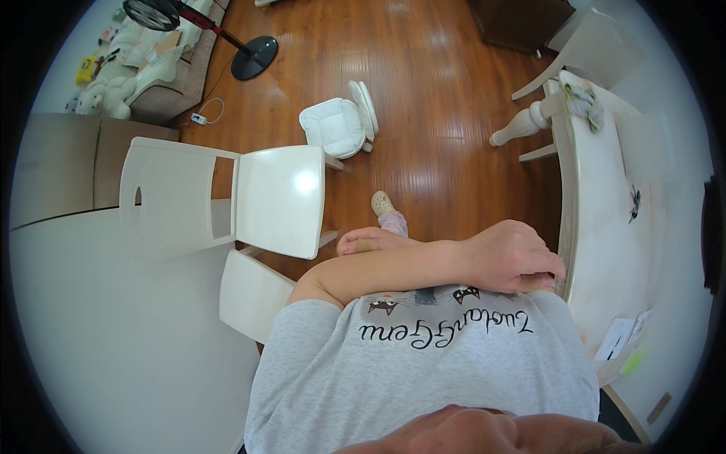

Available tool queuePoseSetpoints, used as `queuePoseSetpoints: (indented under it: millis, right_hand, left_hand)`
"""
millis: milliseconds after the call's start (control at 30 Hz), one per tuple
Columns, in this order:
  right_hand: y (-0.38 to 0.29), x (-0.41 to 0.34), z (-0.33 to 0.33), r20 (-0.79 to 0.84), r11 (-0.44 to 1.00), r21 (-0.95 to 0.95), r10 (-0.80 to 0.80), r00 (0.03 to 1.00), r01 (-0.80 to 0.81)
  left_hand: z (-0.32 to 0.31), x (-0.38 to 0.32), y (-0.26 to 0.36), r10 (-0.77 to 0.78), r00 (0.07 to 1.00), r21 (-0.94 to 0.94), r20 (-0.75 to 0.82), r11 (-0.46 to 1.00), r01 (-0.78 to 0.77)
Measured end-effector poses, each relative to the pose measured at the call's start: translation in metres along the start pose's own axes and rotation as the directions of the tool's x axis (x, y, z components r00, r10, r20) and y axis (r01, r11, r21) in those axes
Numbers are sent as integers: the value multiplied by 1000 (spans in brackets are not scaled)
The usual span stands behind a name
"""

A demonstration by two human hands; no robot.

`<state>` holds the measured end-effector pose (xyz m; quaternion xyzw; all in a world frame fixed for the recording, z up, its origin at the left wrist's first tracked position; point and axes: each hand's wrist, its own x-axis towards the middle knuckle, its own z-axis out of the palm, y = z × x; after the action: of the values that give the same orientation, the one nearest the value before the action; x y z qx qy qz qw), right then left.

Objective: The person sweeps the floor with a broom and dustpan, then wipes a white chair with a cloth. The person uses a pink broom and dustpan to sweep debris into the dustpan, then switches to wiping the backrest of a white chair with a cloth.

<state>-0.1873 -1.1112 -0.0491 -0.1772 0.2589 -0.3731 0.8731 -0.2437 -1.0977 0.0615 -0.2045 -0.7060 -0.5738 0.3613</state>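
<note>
My arms are crossed in front of a grey T-shirt (431,374) that bears cat pictures and writing. My left hand (510,258) reaches across to the right side, its fingers curled over my bent right arm (536,282), close to the table edge. Beyond the left forearm, my right hand (377,241) points left, with an adhesive bandage (363,245) on it. Part of that hand is hidden by the forearm, and no object shows in it. Below it are a pink trouser leg (392,223) and a beige clog (382,202).
White chairs (278,198) stand at my left, with a small padded white seat (334,126) ahead. On the white table (601,227) at right lie a cloth (584,106), a small dark item (634,203) and papers (615,339). A black fan (255,57) stands beside the sofa (164,91).
</note>
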Motion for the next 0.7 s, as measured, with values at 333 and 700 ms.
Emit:
queuePoseSetpoints:
  millis: [333, 700]
  right_hand:
    - [-95, 88, -25, 6, 994, 0, 113, 994, -113]
    - [-175, 131, -70, 105, 977, -20, 213, 972, -212]
  left_hand:
    - [-134, 30, -51, -47, 994, -16, -94, 999, 46]
    - [-209, 62, -118, -133, 980, 64, -148, 988, 144]
